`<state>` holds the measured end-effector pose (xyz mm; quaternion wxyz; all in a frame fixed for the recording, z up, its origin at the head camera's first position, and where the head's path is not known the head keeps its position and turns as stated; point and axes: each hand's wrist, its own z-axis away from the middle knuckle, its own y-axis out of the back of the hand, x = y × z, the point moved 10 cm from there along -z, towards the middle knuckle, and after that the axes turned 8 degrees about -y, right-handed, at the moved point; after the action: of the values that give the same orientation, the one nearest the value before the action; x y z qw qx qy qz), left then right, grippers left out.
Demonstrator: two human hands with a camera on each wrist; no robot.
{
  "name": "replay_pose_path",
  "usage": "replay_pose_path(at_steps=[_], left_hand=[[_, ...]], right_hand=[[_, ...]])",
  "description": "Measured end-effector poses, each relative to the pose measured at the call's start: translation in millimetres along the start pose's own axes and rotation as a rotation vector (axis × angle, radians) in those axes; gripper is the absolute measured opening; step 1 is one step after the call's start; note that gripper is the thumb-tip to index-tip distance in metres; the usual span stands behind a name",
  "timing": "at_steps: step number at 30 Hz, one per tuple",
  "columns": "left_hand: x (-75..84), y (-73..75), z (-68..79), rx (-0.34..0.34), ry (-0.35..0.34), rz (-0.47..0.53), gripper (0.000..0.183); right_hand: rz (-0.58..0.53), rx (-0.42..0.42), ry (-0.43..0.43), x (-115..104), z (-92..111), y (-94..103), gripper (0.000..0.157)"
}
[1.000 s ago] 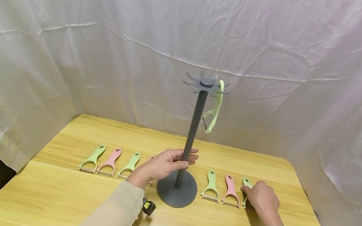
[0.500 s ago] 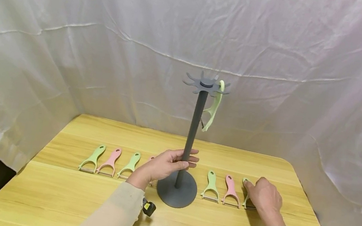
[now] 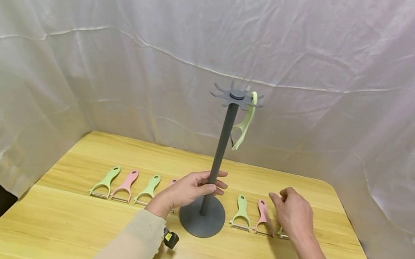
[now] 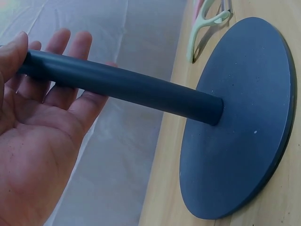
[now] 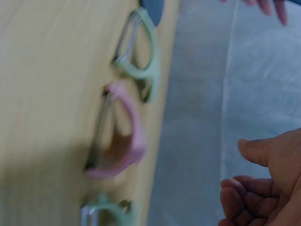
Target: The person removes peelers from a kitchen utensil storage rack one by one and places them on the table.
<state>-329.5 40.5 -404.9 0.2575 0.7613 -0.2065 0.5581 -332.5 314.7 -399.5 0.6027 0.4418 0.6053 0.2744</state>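
My left hand (image 3: 187,188) holds the dark grey pole (image 3: 222,145) of a rack stand, thumb on one side and fingers on the other. One green peeler (image 3: 248,120) hangs from the rack's hooked top (image 3: 237,97). My right hand (image 3: 294,213) is raised off the table with nothing in it; in the right wrist view its thumb is stretched out and its fingers are loosely bent. Below it lie a pink peeler (image 3: 262,209) and a green peeler (image 3: 282,234), whose handle is hidden by the hand. Another green peeler (image 3: 242,205) lies nearer the stand.
Left of the stand lie a green peeler (image 3: 111,175), a pink peeler (image 3: 130,178), a second green peeler (image 3: 153,182) and a pink peeler (image 3: 173,181) mostly behind my left hand. The round base (image 3: 200,226) rests on the wooden table (image 3: 54,223). Pale curtains (image 3: 191,23) surround it.
My right hand has let go of the rightmost green peeler's handle and moved up and left. That peeler stays on the table. The hanging peeler has swung slightly; my left hand keeps its place.
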Motion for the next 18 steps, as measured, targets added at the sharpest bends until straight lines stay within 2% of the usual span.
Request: replay_pose_path(at_steps=[9, 18], left_hand=[[-0.1, 0.5, -0.9, -0.009, -0.007, -0.020, 0.048], [-0.8, 0.7, -0.3, -0.010, -0.010, -0.020, 0.048]], right_hand=[[-0.176, 0.126, 0.138, -50.9, 18.1, 31.4, 0.035], [-0.323, 0.183, 0.182, -87.5, 28.3, 57.4, 0.025]])
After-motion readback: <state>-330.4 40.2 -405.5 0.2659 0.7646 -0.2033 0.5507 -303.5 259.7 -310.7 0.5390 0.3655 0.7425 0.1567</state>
